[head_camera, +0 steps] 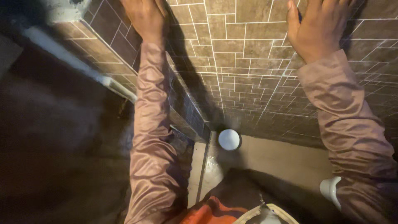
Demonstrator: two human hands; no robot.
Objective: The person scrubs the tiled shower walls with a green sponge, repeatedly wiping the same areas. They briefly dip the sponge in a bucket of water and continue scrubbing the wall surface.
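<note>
Two hands pressing tiled sheet (pixel 248 62) flat: I'm seeing left hand (pixel 143 16), right hand (pixel 317 27), fingers spread, gripping nothing. Sheet appearing up; lower edge unclear. White lamp (pixel 229 139) glowing below.

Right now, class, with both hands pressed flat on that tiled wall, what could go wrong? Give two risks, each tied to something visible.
1. The left hand and right hand both lean on the brown tiled wall; a loose tile might shift under the pressure.
2. The white round lamp sits on the floor by the corner, close below; a step forward could knock it.
</note>
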